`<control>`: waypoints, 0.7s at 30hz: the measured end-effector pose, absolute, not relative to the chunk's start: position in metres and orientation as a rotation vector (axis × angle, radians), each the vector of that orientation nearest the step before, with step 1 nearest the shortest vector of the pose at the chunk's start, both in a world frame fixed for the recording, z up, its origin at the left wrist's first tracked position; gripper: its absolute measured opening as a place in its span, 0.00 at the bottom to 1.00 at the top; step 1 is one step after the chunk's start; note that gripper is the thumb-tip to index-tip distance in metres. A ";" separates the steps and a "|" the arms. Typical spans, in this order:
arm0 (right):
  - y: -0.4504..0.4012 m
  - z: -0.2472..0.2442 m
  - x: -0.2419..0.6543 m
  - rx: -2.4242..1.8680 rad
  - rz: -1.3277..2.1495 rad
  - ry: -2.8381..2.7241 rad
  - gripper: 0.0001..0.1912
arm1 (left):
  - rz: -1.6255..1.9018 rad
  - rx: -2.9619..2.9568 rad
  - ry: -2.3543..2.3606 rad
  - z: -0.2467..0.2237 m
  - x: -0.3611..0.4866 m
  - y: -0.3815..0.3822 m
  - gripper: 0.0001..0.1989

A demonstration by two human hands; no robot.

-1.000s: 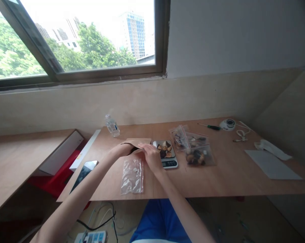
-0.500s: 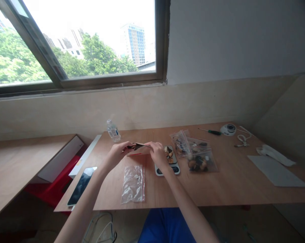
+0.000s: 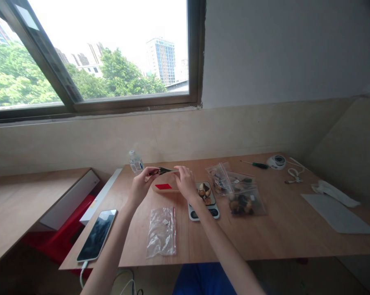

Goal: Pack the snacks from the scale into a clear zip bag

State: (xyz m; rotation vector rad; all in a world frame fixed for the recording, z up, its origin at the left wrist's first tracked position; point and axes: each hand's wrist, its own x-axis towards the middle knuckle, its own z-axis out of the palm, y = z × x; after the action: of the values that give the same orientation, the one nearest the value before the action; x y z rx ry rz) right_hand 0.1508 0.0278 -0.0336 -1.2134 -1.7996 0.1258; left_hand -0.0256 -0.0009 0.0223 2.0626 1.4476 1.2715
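A thin dark-topped packet (image 3: 165, 170) is stretched between my two hands above the table. My left hand (image 3: 144, 178) pinches its left end, and my right hand (image 3: 184, 180) grips the right end. What the packet contains cannot be made out. Beneath it a red patch (image 3: 163, 186) shows on the table. Beside my right forearm, brown and pale pieces (image 3: 204, 192) lie on a white scale (image 3: 216, 207). Nearer to me is a flat clear zip bag (image 3: 162, 231) with a red edge.
Zip bags of dark pieces (image 3: 241, 203) lie right of the scale. Behind them are a green screwdriver (image 3: 260, 165) and white dome camera (image 3: 277, 161). A bottle (image 3: 135, 161) stands back left, a phone (image 3: 97, 235) front left. White sheets (image 3: 338, 213) lie far right.
The view has tilted slightly up, so the table sits lower. My hands have risen a little relative to the table with the packet, and more of the red patch shows.
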 end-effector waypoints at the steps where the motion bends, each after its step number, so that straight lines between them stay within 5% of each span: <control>1: 0.027 -0.034 0.150 -1.216 0.127 -1.796 0.12 | 1.278 2.056 1.446 0.022 -0.025 0.000 0.11; 12: 0.025 -0.036 0.144 -1.145 0.140 -1.556 0.18 | 1.479 1.511 1.091 0.013 0.022 -0.025 0.15; 21: -0.020 -0.064 0.160 -0.873 0.910 -1.272 0.14 | 1.553 1.035 0.988 -0.051 0.058 -0.023 0.14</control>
State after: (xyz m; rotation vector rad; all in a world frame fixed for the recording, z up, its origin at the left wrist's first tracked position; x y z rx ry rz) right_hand 0.1605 -0.0200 -0.0639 -0.8731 -1.2721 0.9104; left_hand 0.0584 -0.0233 -0.0512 1.0347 0.9877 1.5533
